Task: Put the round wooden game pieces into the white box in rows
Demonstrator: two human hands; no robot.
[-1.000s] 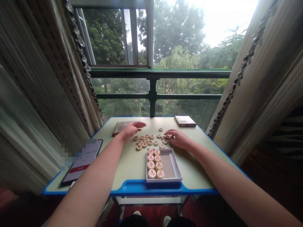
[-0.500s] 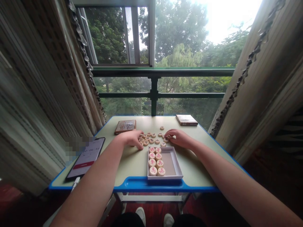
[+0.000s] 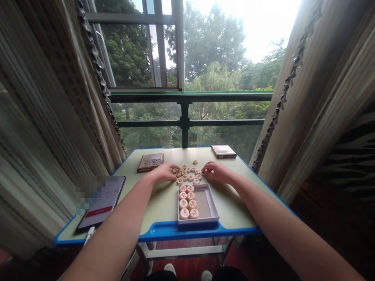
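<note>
Loose round xiangqi pieces (image 3: 190, 178) with dark characters lie in a close cluster on the table, between my two hands. At the cluster's left edge is my left hand (image 3: 164, 173), thumb and fingers apart, fingertips touching the outer pieces. My right hand (image 3: 217, 172) rests at the right edge, its fingers curved and apart, near or against the outermost pieces. A shallow white box (image 3: 213, 200) stands in front of the cluster. Two columns of red-lettered xiangqi pieces (image 3: 191, 204) fill its left side; the bare bottom shows on its right. One loose piece (image 3: 195, 162) sits apart behind the cluster.
A brown patterned box (image 3: 150, 162) lies at the back left, and a flat box (image 3: 224, 151) at the back right. To the left, a phone (image 3: 102, 203) shows a timer, with a white cable plugged in. The table (image 3: 240, 210) has a blue rim; window and curtains surround it.
Both hands have moved slightly inward, and the loose pieces between them are packed closer together. The camera view has shifted, so everything sits a little lower and further left.
</note>
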